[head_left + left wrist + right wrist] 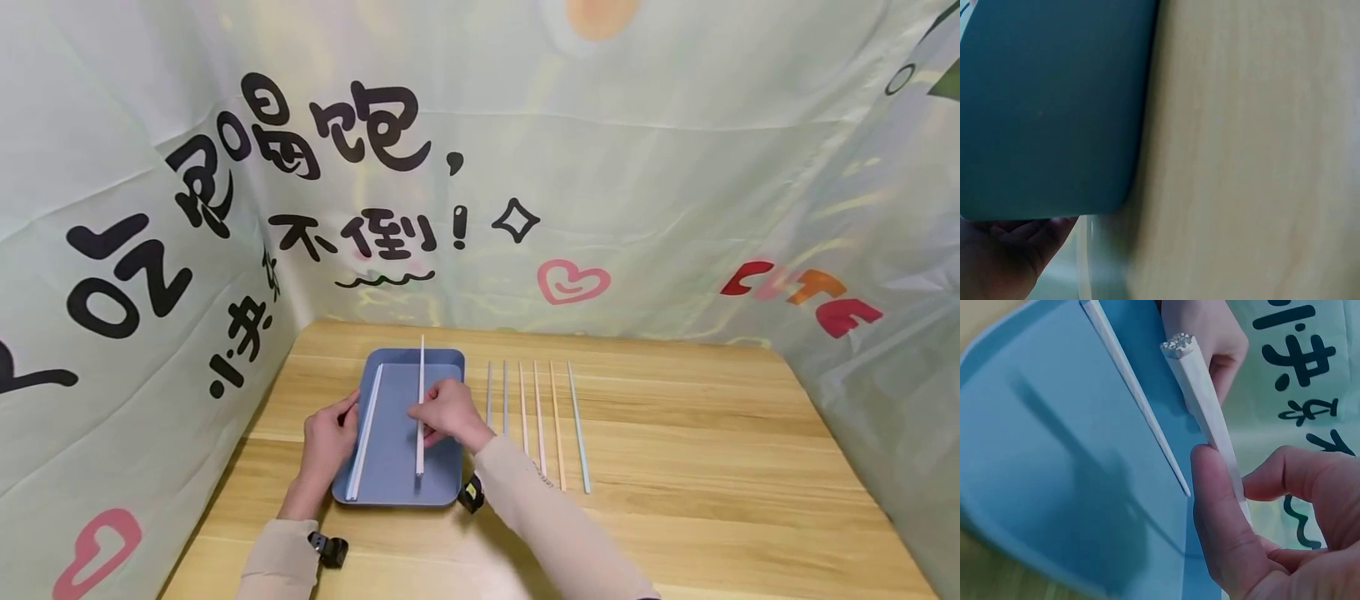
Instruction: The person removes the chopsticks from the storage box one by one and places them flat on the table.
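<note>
My right hand [447, 410] pinches a white chopstick [421, 375] between thumb and fingers, holding it lengthwise over the blue-grey tray [397, 493]. Its patterned silver end [1179, 345] points toward the camera in the right wrist view, and its shadow falls on the tray floor. What looks like a close pair of white chopsticks [365, 433] lies along the tray's left side. At the tray's left rim, my left hand [327, 437] grips the edge with the thumb above. The left wrist view shows the tray's dark outer surface [1054, 112], with the left hand's fingers [1047, 240] partly hidden behind it.
Right of the tray, several coloured chopsticks lie side by side on the wooden table [697, 433], among them an orange one [557, 425] and a light blue one [578, 425]. My right forearm overlaps some of them. Printed cloth [660, 208] encloses the table's back and sides.
</note>
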`<state>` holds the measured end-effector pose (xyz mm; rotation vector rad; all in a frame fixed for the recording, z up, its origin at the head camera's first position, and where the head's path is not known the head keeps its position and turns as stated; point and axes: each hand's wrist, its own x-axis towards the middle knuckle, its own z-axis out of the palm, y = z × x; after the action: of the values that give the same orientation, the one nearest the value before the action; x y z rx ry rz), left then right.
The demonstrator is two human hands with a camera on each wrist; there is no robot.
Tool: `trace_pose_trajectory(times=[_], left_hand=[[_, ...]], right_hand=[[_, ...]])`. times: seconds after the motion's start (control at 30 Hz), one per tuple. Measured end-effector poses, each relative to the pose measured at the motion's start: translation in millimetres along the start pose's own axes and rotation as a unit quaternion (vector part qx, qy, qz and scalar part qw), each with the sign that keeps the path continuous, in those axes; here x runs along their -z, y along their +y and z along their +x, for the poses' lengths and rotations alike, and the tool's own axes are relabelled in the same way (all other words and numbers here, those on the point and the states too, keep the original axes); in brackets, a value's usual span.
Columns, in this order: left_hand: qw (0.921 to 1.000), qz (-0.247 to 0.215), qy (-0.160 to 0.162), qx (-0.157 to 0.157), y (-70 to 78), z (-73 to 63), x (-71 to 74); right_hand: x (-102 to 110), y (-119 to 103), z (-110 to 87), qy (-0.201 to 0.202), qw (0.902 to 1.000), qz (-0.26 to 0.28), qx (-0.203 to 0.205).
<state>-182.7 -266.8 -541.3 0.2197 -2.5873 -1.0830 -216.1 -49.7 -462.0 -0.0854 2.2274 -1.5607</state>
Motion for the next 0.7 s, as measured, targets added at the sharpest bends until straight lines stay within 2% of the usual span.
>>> trace_pose_trajectory(times=[0.27,0.43,0.7], left_hand=[[1.0,0.002,0.002,0.002,0.0,-0.1,-0.7],[0.9999,0.007,0.006,-0.008,2.1,-0.4,-0.8],[0.9938,0.043,0.055,-0.087,5.7,0.9,-1.5]], right_hand=[[28.4,9.8,-3.4,0.014,0.9999,0.004,0.005],[50.4,17.7,-6.1,0.024,0.9997,-0.007,0.003],[83.0,34.2,-11.9,0.049,0.9986,-0.016,-0.003]])
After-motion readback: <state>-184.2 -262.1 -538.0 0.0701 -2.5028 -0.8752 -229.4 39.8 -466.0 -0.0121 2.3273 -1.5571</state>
